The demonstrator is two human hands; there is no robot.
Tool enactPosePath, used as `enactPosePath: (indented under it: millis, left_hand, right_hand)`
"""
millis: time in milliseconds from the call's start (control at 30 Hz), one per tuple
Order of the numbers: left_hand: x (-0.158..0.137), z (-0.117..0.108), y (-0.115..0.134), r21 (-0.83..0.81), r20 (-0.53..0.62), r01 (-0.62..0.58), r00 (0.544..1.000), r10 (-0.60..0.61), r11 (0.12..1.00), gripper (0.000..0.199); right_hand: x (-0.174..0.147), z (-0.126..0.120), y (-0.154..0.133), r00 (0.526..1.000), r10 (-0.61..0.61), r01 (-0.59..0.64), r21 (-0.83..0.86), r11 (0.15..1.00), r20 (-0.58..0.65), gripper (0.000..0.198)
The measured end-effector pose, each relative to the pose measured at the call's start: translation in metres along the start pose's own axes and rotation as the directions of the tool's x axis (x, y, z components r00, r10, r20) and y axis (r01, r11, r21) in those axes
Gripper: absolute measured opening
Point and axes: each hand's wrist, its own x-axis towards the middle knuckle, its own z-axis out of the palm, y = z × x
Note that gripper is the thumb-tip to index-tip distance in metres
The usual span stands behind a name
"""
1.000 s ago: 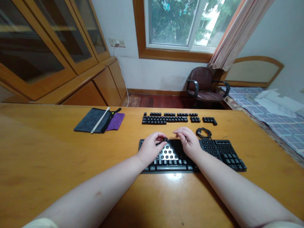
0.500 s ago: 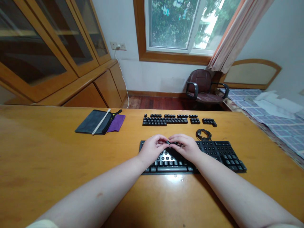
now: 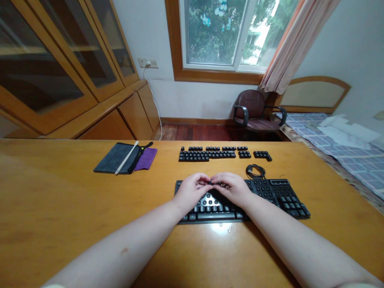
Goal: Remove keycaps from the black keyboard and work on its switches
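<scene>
A black keyboard (image 3: 216, 216) lies on the wooden desk, its upper rows bare of caps and showing round stems, while lower rows and part of the number pad still carry keycaps. Over its upper left part, my left hand (image 3: 192, 191) and my right hand (image 3: 233, 189) meet with thumbs and fingertips pinched together. Between the fingertips is a small black keycap (image 3: 210, 183), mostly covered by the fingers. Behind the keyboard, loose black keycaps (image 3: 207, 154) stand in grouped rows.
A coiled black cable (image 3: 255, 171) rests behind the keyboard. To the left lie a dark grey pouch (image 3: 111, 158), a pale stick (image 3: 127, 157) across it and a purple cloth (image 3: 146, 159). Past the desk's far edge stands an armchair (image 3: 251, 108).
The fingertips have closed in around the keycap, which now shows less. Both hands stay over the same part of the keyboard. The whole view has shifted slightly.
</scene>
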Motion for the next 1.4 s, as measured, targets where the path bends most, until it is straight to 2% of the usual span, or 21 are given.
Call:
enactPosePath:
  millis: [367, 1100, 1233, 1333, 1400]
  left_hand:
    - [0.0, 0.001, -0.002, -0.011, 0.001, 0.001, 1.0, -0.001, 1.0, 0.017]
    - [0.0, -0.001, -0.002, 0.011, -0.012, 0.01, 1.0, -0.01, 1.0, 0.017]
    - [0.0, -0.001, -0.007, 0.016, -0.033, 0.002, 0.999, -0.002, 1.0, 0.019]
    - [0.0, -0.002, -0.008, 0.063, -0.031, -0.006, 0.999, 0.008, 0.998, 0.018]
    - [0.0, -0.003, -0.007, 0.081, -0.032, -0.008, 0.999, 0.011, 0.997, 0.017]
  right_hand:
    - [0.001, 0.001, 0.002, 1.0, -0.024, 0.025, -0.035, 0.999, 0.01, 0.014]
    - [0.0, 0.0, -0.004, 0.998, 0.047, -0.043, -0.092, 0.995, 0.044, 0.016]
    - [0.013, -0.025, -0.018, 0.993, 0.082, -0.097, -0.194, 0.976, -0.083, 0.02]
    - [0.038, -0.058, -0.029, 0.959, 0.144, -0.201, -0.227, 0.953, -0.246, 0.02]
    - [0.058, -0.075, -0.026, 0.939, 0.179, -0.255, -0.245, 0.935, -0.295, 0.02]
